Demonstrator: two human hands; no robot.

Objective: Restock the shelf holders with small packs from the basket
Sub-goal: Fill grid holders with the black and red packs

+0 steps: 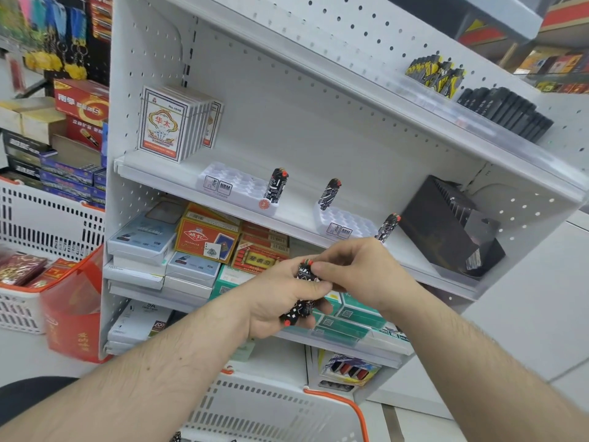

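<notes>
Head view shows my left hand (280,295) curled around a small bundle of black patterned packs (302,298) with red caps, held in front of the shelf (414,266). My right hand (353,269) pinches the top pack by its red-capped end, fingers (322,268) closed on it, as if to draw it out of the bundle.

These packs look light, stiff and smooth-sided, so I judge they could slip if squeezed loosely. The capped end seems the best place to pinch, leaving the base free to drop into a socket.

On the shelf sit two white holders: the left holder (236,186) with one pack standing at its right corner, and the right holder (344,224) with one pack at its back left and another at its far right, just above my right hand. Most sockets are vacant.

Room above the holders is open, but the shelf's front lip lies between my hands and the sockets, and the standing packs could be knocked over. A black display box (446,224) stands just right of the right holder. The white basket (274,406) is below my forearms.
</notes>
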